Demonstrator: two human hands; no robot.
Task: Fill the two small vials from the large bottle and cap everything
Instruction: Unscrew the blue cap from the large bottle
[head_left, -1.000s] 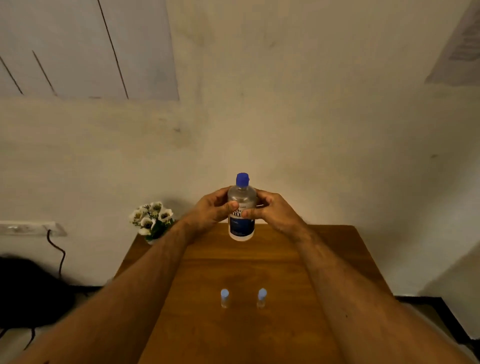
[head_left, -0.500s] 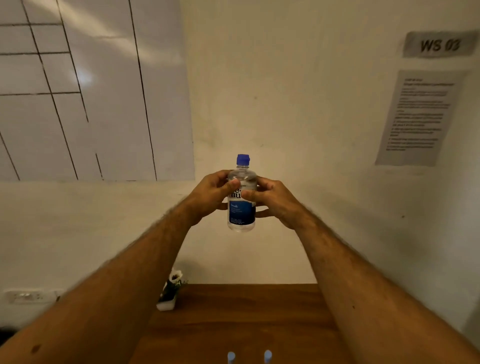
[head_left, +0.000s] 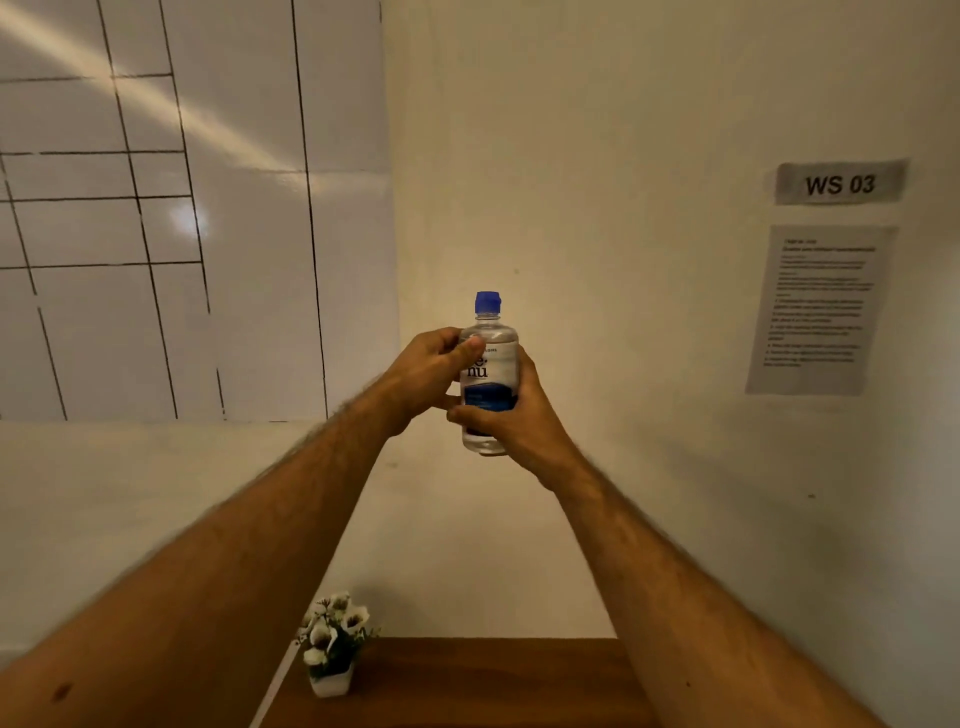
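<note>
The large clear bottle (head_left: 489, 364), with a blue and white label, stands upright in the air in front of the wall, well above the table. Its blue cap (head_left: 488, 302) is on the neck. My left hand (head_left: 423, 379) grips the bottle's upper body from the left, thumb across the shoulder. My right hand (head_left: 511, 415) holds the lower body from the right and from below, thumb across the front. The two small vials are out of view below the frame.
Only the far strip of the brown wooden table (head_left: 467, 680) shows at the bottom. A small white pot of white flowers (head_left: 332, 644) stands at its back left corner. On the wall hang a gridded whiteboard (head_left: 156, 208) and paper notices (head_left: 818, 309).
Both hands have lifted the bottle off the table and up in front of the wall. The view has tilted up, so the vials have dropped out of sight. My right hand has slid lower on the bottle.
</note>
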